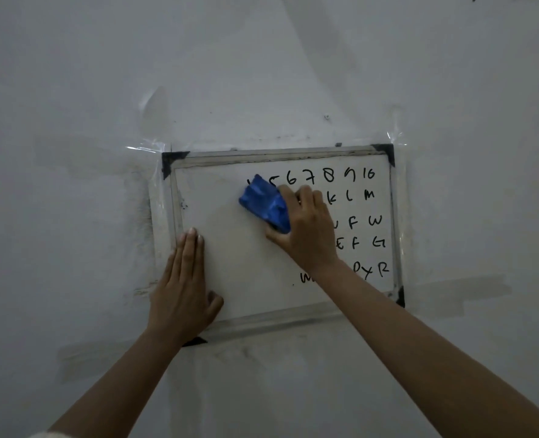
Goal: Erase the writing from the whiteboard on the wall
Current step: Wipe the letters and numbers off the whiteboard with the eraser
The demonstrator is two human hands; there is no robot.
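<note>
A small framed whiteboard [236, 263] is taped to the wall. Its left half is wiped blank. Black numbers and letters [351, 200] fill the right half in several rows. My right hand [306, 229] grips a blue eraser [266, 203] and presses it against the board near the top middle, over the left end of the number row. The hand and forearm hide some letters. My left hand [184, 279] lies flat with fingers together on the board's lower left corner, overlapping the frame.
Clear tape [148, 150] holds the board's corners to the grey-white wall [72, 90]. Black plastic corner pieces [385, 151] sit on the frame. A small screw or nail [326, 116] sticks out above the board.
</note>
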